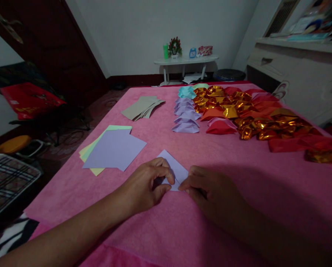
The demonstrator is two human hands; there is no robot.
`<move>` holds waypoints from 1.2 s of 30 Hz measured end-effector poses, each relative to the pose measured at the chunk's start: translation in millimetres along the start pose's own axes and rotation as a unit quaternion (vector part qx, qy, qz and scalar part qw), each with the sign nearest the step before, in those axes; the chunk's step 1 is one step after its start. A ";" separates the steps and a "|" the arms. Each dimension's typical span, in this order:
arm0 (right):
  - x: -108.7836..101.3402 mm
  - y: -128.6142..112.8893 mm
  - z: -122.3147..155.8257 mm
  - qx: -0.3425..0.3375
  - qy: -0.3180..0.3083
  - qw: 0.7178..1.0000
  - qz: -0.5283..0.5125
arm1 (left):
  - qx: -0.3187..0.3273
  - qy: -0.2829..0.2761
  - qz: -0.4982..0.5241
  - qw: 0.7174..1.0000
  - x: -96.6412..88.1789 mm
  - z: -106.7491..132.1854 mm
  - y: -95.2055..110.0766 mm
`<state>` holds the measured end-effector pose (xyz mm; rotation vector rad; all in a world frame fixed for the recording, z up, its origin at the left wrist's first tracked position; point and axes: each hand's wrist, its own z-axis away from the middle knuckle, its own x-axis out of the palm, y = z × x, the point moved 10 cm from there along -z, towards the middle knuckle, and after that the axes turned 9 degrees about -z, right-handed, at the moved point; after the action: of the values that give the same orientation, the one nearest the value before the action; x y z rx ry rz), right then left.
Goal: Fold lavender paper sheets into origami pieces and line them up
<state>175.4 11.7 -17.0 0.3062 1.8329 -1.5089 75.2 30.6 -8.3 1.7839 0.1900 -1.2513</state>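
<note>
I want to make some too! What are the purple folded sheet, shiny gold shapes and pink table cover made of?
Purple folded sheet: likely matte paper, with straight creased edges. Shiny gold shapes: probably foil or foil-coated paper, given bright glints. Pink table cover: seemingly dull, soft fabric; it looks mottled.

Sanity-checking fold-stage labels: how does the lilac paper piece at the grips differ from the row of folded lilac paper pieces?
Shape: the lilac paper piece lies fairly flat; the row of folded lilac paper pieces is raised and shaped.
Contact: left grip and right grip touch the piece; neither touches the row.
Count: the piece is alone; the row holds several.
Shared: lilac colour, same pink cloth.
</note>
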 end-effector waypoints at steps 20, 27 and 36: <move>-30.9 3.4 -4.1 -0.063 0.128 0.986 -0.091 | 0.278 0.150 -0.348 0.883 -7.6 9.7 57.0; -25.2 -0.8 -1.1 -0.092 0.095 0.988 -0.083 | 0.231 0.140 -0.342 0.900 4.1 19.0 58.8; -19.4 6.8 -6.9 -0.011 0.059 0.996 -0.067 | 0.201 0.147 -0.279 0.928 1.5 22.3 52.9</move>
<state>190.5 25.0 -9.0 0.2717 1.9974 -1.5896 91.6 -16.5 20.1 2.3790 0.6954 -1.4783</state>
